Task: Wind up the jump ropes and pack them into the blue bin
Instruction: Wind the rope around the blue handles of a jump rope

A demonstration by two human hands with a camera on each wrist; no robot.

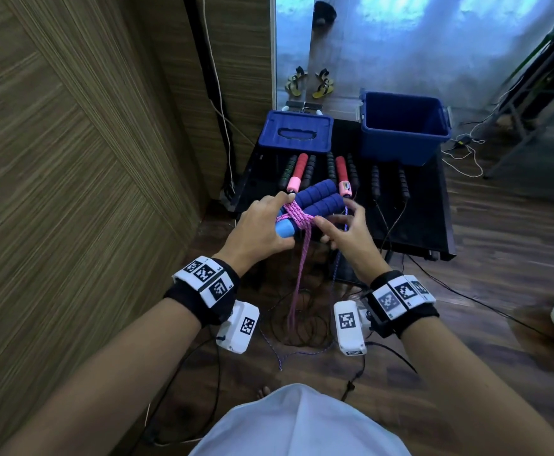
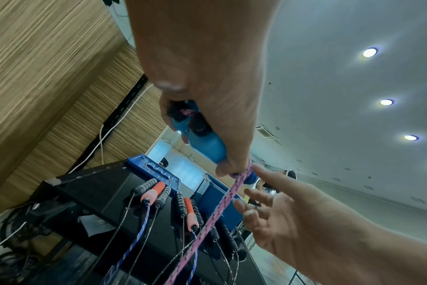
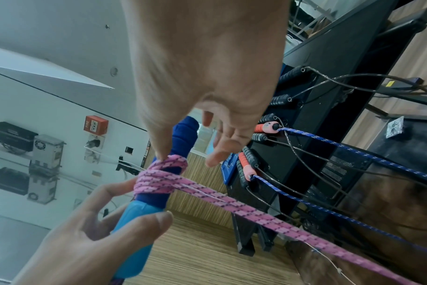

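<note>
At centre frame in the head view, the left hand is gripping a pair of blue foam handles held side by side, its fingers curled round their light-blue ends. A pink rope is lying in several turns around both handles and is trailing down from them toward the wooden floor. In the right wrist view the turns are sitting at the junction of the dark foam and the light-blue cap.

The right hand is positioned just right of the wrapped turns, fingers spread and relaxed; its thumb tip is touching the pink windings, and it is grasping nothing.

The blue bin is standing open at the upper right of the black counter, well apart from both hands. No rope is visible inside it from this angle. A blue lid is lying flat at the counter's upper left, beside the bin.

Between lid, bin and hands, further jump-rope handles are lying in a row on the counter: black ribbed handles and red handles with pink caps. Their cords are hanging over the near counter edge, including a blue-and-white braided rope, and are gathering in loose loops on the floor at lower centre.
</note>
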